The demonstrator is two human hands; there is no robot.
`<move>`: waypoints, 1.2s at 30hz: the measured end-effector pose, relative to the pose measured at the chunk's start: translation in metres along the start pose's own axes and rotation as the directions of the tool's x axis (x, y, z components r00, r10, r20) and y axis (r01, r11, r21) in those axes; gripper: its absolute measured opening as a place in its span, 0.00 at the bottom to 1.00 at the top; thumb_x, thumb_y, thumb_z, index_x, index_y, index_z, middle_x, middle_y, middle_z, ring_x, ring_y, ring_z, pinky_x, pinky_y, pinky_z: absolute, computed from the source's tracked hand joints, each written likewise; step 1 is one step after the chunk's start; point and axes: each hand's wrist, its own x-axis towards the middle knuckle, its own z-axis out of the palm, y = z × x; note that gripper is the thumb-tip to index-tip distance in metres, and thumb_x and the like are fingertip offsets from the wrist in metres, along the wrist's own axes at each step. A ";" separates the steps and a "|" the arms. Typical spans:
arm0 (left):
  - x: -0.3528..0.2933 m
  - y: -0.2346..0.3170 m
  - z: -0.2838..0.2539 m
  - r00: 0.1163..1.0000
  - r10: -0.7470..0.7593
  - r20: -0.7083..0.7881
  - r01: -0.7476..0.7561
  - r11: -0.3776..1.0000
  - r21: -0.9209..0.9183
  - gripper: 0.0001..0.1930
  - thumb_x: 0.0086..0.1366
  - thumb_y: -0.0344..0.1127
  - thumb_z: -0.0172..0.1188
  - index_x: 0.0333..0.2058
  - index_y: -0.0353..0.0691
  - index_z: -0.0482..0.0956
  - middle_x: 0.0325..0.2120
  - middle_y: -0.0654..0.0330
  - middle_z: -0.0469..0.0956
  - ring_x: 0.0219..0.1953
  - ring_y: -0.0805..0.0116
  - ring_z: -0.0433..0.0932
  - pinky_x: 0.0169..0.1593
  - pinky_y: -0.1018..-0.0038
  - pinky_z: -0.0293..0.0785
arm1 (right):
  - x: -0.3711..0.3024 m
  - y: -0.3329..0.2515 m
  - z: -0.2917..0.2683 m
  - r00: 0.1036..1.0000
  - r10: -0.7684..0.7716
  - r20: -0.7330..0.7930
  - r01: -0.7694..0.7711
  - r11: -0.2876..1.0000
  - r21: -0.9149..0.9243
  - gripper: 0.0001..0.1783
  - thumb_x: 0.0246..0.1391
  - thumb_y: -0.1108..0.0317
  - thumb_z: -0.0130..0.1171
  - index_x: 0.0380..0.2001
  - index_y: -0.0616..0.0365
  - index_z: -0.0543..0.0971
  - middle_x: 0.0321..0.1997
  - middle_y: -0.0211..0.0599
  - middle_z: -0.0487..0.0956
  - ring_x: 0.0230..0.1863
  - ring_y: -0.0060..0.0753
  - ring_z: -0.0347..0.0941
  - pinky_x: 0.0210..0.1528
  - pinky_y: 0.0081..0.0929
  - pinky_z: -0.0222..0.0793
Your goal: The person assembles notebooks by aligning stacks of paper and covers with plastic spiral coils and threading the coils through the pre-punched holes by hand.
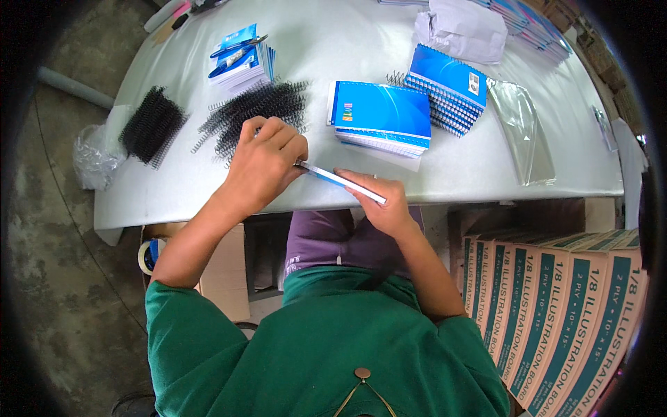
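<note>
Above the table's near edge, my right hand [383,203] grips a thin notebook [347,184] with a blue cover, held edge-on and slanting down to the right. My left hand [267,158] is closed at the notebook's upper left end, its fingers curled together. A small dark bit shows there, but what the fingertips pinch is hidden. Just beyond my left hand lies a loose heap of black spiral binding coils [267,108]. To the right of the heap is a stack of blue-covered notebooks [382,111], with white page edges showing.
More black coils [153,126] lie far left. Pens [233,59] rest on a small blue stack [240,78]. Coil-bound notebooks [448,80], crumpled white paper [462,31] and a clear plastic sheet [524,132] are on the right. Cardboard boxes [556,306] stand below the table [229,191].
</note>
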 end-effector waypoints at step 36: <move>-0.042 0.044 0.119 0.775 0.290 -0.562 -0.260 0.956 0.134 0.35 0.50 0.65 0.53 0.45 0.39 0.67 0.44 0.46 0.67 0.36 0.48 0.68 0.41 0.44 0.62 | -0.013 0.018 0.023 0.971 -0.237 0.036 0.240 0.961 -0.138 0.29 0.41 0.78 0.55 0.52 0.59 0.70 0.47 0.46 0.76 0.44 0.45 0.75 0.46 0.35 0.71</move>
